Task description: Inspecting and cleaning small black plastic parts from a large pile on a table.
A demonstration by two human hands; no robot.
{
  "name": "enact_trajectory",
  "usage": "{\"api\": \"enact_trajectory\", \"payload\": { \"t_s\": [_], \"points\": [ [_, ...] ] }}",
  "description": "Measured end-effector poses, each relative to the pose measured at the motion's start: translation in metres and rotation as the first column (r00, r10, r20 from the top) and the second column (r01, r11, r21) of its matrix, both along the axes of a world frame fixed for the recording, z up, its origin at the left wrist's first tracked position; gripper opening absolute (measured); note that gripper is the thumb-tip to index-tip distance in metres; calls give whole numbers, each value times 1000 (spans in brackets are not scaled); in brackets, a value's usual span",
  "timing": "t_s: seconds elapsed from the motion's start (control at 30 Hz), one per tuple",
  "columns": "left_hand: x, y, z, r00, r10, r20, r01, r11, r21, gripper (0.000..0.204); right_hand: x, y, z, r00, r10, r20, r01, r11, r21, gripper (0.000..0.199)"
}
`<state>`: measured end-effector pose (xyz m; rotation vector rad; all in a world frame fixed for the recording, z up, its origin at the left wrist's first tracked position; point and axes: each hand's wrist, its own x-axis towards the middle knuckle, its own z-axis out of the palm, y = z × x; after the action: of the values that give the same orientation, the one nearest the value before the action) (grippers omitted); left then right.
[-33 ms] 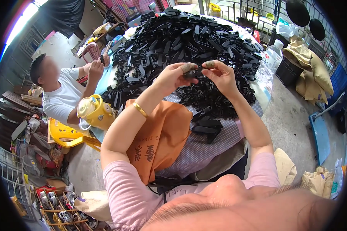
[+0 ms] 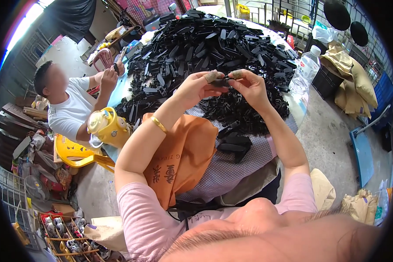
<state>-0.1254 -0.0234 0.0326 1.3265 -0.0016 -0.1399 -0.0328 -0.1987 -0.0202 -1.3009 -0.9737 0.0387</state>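
- The left hand [image 2: 195,88] and the right hand [image 2: 250,86] met in the air just in front of the big pile [image 2: 214,48] of black plastic parts, on the side nearest the person.
- Both hands were closed in a pinch on 1 small black part [image 2: 221,81], which sat between them; the thumbs and first fingers gripped it and the other fingers were curled.
- The fingertips [image 2: 213,76] wore brownish covers, so I could not tell exactly how the part was turned under them.
- A gold bangle [image 2: 159,124] was on the left wrist.
- Below the pile, a few loose black parts [image 2: 233,144] lay on a dotted cloth [image 2: 231,170], and an orange cloth [image 2: 183,153] lay to the left of them.
- A water bottle [image 2: 305,70] stood at the right edge of the pile.
- At the left side of the pile, another person [image 2: 70,109] in a white shirt held something small with raised hands, and a yellow jug [image 2: 107,126] stood near.
- In my judgement, the step in hand was joining or checking the part. To do it well, the 2 hands should press evenly from both sides, keep the part close to the eyes and steady, and not squeeze so hard that the thin plastic bends.
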Motion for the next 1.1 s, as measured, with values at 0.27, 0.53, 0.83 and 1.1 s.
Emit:
{"api": "enact_trajectory", "payload": {
  "t_s": [0.27,0.53,0.83,1.1],
  "points": [
    [0,-1,-13,993,24,116,-41,989,140,34,-8,2,2,983,-131,127,126,991,50,17],
    [4,-7,-20,987,143,80,-151,983,104,23,-16,0,12,790,-312,528,326,943,69,14],
    [5,-29,-23,886,279,371,-463,601,652,28,-18,3,7,657,-228,719,370,928,-44,16],
    [4,-30,-31,838,265,477,-540,276,795,35,-28,9,-7,647,-114,754,398,894,-206,9]
  ]
}}
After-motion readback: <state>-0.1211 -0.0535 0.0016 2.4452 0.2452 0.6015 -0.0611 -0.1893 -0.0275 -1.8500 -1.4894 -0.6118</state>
